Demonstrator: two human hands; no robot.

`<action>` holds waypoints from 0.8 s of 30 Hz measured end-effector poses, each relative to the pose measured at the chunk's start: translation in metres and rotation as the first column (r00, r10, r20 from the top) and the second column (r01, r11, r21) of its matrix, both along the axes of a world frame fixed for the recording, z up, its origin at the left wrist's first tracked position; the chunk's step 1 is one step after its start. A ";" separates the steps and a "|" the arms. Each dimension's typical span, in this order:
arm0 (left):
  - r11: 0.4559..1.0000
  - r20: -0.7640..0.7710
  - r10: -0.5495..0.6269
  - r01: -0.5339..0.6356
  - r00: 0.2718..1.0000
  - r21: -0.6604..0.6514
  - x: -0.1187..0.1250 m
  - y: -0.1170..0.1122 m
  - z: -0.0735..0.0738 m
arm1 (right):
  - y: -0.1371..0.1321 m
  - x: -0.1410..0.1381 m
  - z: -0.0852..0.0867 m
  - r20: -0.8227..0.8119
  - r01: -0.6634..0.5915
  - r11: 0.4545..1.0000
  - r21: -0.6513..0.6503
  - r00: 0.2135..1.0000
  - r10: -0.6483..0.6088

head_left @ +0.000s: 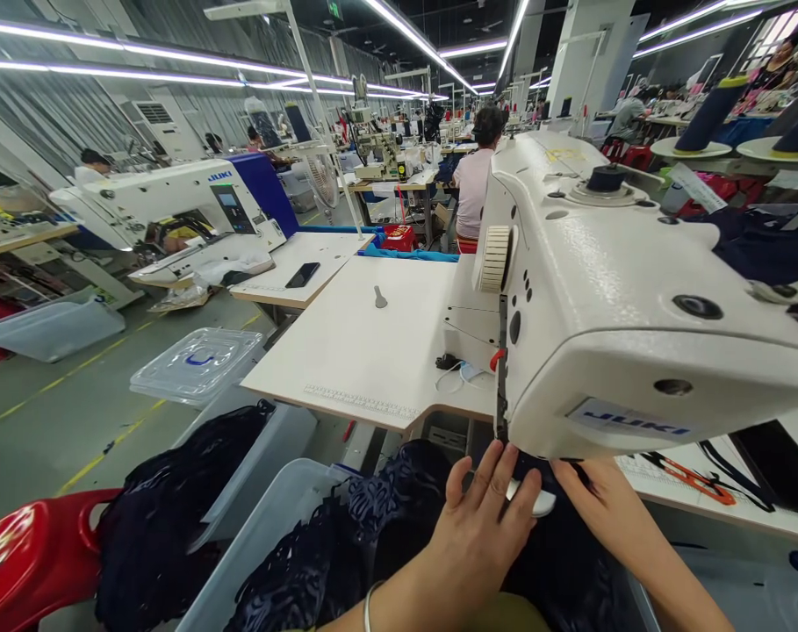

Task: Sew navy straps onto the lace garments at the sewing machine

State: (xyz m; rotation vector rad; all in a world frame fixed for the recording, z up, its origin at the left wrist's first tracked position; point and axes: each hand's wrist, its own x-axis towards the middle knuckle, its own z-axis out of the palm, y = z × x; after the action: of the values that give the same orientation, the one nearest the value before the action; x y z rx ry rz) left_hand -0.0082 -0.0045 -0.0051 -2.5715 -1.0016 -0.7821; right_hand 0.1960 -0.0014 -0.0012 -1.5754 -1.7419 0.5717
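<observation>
My left hand (pixel 483 518) lies palm down, fingers stretched out and spread, its fingertips pressing on navy fabric (pixel 536 553) at the needle end of a white sewing machine (pixel 602 272). A rounded white piece (pixel 542 500) shows just under those fingers. Just right of it, my right hand (pixel 594 493) grips the edge of the same fabric, its fingertips partly hidden under the machine head. The fabric hangs down over my lap. The needle and presser foot are hidden by the machine head and my fingers.
A pale worktable (pixel 365 342) extends left, bearing a small grey metal piece (pixel 379 298). A phone (pixel 303 275) lies beyond. Translucent bins (pixel 286 491) of dark garments and a red stool (pixel 36 553) stand lower left. Orange-handled snips (pixel 694 481) lie right. A person (pixel 470 180) sits ahead.
</observation>
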 end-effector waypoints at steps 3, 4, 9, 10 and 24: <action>1.000 0.007 -0.009 0.010 1.000 -0.008 0.000 0.000 0.001 | 0.001 0.001 -0.003 0.003 -0.002 1.000 -0.005 1.000 0.002; 1.000 0.007 -0.013 0.013 1.000 -0.011 0.000 0.000 0.001 | 0.001 0.001 -0.003 0.004 -0.003 1.000 -0.008 1.000 0.003; 1.000 0.013 -0.016 0.016 1.000 -0.008 0.000 0.001 0.001 | 0.002 0.002 -0.003 0.006 -0.016 1.000 -0.021 1.000 0.016; 1.000 0.013 -0.016 0.016 1.000 -0.007 0.000 0.000 0.000 | 0.002 0.002 -0.003 0.006 -0.016 1.000 -0.016 1.000 0.017; 1.000 0.071 0.022 -0.024 0.997 0.020 0.000 0.000 -0.003 | 0.004 -0.001 -0.008 0.010 -0.004 1.000 0.018 1.000 0.004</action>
State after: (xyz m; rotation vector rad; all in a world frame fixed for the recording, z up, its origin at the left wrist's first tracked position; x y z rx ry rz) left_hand -0.0086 -0.0043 -0.0079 -2.5267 -1.0362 -0.8777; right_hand 0.1946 0.0025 -0.0089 -1.5649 -1.7528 0.5494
